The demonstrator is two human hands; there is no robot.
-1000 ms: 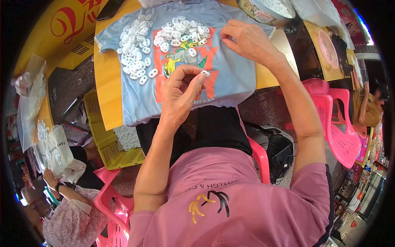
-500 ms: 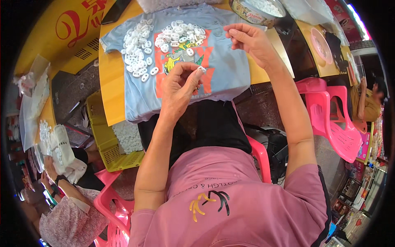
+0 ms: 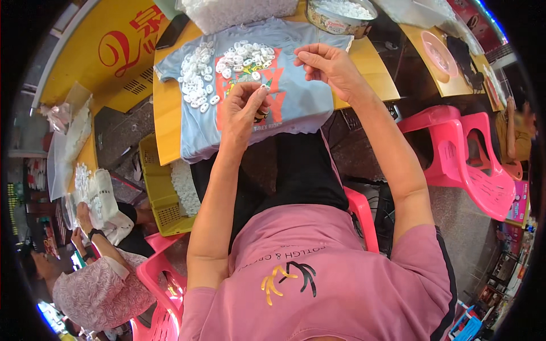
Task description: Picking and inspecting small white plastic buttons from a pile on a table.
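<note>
My left hand [image 3: 243, 113] is closed in a pinch on a small white two-holed plastic piece [image 3: 264, 87], which shows at its fingertips. Raised to the right, my right hand [image 3: 331, 69] has thumb and forefinger pressed together; whatever they hold, if anything, is too small to make out. Below both hands a light blue T-shirt [image 3: 310, 105] with a red and yellow print lies spread over the table. On it rest a long heap of white plastic pieces [image 3: 195, 82] at the left and a second heap of similar pieces [image 3: 242, 55] near the middle.
A clear tub of white pieces [image 3: 239, 12] and a round tin [image 3: 335, 24] stand at the table's back. A yellow crate [image 3: 162, 196] sits low at left. Pink chairs [image 3: 449, 139] stand right and left. Another person [image 3: 94, 284] works at a table on the left.
The view has shifted, bringing more of the clear tub into sight. Both hands keep their pinched shape, and the left still holds its white piece.
</note>
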